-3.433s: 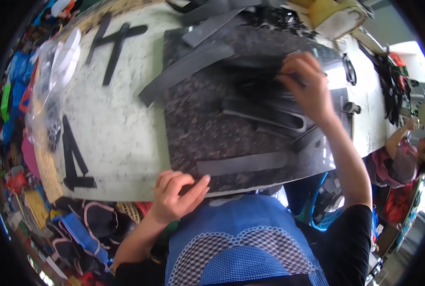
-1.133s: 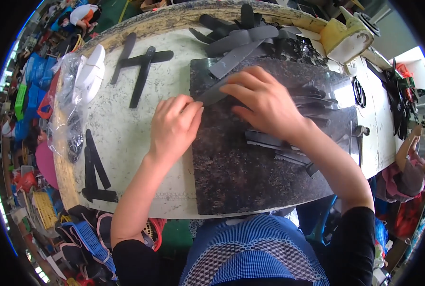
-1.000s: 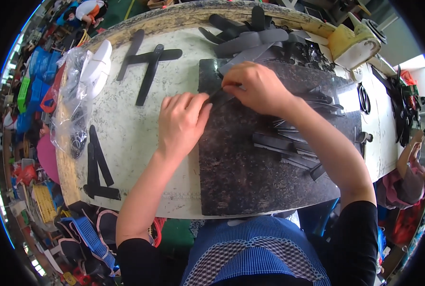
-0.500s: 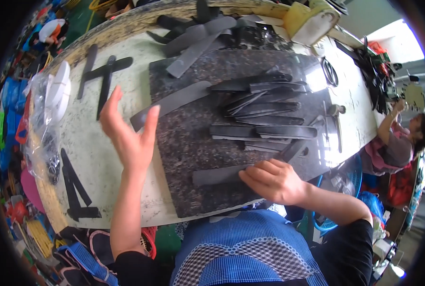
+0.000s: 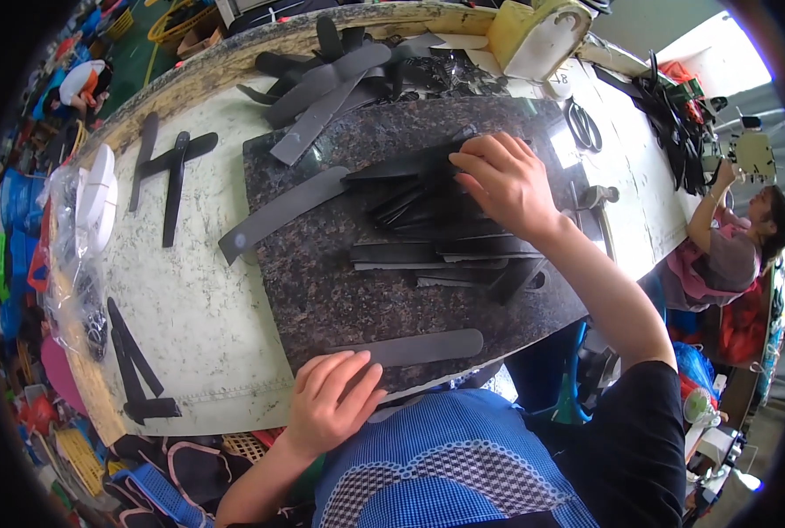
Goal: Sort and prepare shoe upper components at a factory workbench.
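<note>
A flat dark grey strip [image 5: 427, 348] with a rounded right end lies along the near edge of the stone slab [image 5: 322, 304]. On its left end rests my left hand [image 5: 335, 400], fingers loosely bent and slightly apart, not gripped around it. My right hand [image 5: 508, 189] reaches over the pile of narrow black strips [image 5: 419, 202] in the middle of the slab. Its thumb and fingers close at the right end of a black strip [image 5: 410, 165] on top of the pile; the hand hides part of the pile. Another grey strip [image 5: 287, 211] slants across the slab's left edge.
More strips [image 5: 331, 79] heap up at the back of the slab. Several black strips [image 5: 176, 189] lie on the white tabletop at left. Scissors [image 5: 583, 126], a yellow container [image 5: 533, 40] and clear plastic wrap [image 5: 75, 255] stand around. Another person [image 5: 731, 246] works at right.
My left hand has come down from above the slab's left edge onto the near strip. My right hand has left that strip and moved up to the pile. The view has shifted slightly.
</note>
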The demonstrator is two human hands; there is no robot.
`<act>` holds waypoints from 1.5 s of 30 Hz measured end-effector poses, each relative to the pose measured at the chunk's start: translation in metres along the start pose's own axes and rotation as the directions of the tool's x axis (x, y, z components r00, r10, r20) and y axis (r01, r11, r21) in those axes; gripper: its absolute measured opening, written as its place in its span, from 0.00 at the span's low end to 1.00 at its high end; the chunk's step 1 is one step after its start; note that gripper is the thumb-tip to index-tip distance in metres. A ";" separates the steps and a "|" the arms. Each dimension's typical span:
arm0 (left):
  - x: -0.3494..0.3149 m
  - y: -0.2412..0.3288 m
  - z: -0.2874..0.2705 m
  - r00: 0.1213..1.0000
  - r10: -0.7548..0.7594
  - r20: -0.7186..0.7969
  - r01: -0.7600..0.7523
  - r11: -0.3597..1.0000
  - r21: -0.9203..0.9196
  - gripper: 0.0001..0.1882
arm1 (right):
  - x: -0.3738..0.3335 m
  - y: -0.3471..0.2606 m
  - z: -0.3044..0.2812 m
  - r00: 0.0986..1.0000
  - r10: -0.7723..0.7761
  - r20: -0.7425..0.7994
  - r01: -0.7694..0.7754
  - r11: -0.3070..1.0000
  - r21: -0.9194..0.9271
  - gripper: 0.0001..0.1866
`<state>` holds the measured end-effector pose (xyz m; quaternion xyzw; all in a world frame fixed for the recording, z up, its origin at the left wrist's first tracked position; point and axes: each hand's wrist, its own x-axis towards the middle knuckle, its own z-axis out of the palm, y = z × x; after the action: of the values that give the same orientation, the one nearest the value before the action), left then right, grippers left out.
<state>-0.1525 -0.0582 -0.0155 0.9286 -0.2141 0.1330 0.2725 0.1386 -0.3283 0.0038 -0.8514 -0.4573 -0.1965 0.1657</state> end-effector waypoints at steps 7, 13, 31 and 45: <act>-0.021 -0.011 -0.015 0.976 -0.040 -0.212 0.040 0.999 -0.006 0.19 | 0.021 -0.052 -0.054 0.990 0.115 -0.079 -0.075 0.919 0.388 0.13; -0.030 -0.015 -0.009 0.991 -0.042 -0.124 0.058 0.990 0.128 0.21 | 0.010 -0.121 -0.112 0.638 0.292 0.713 -0.770 0.230 0.595 0.13; -0.042 -0.022 0.000 0.986 -0.077 -0.147 0.090 0.992 0.088 0.18 | -0.006 -0.204 -0.004 0.511 0.289 0.810 -0.846 0.335 0.414 0.07; -0.021 -0.028 -0.007 0.997 0.064 -0.037 -0.064 0.998 0.007 0.14 | -0.050 -0.173 -0.051 0.510 0.480 0.714 -0.832 0.485 0.268 0.15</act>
<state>-0.1586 -0.0265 -0.0301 0.9194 -0.2381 0.1595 0.2695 -0.0416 -0.2959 0.0414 -0.8818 -0.1360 0.2919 0.3445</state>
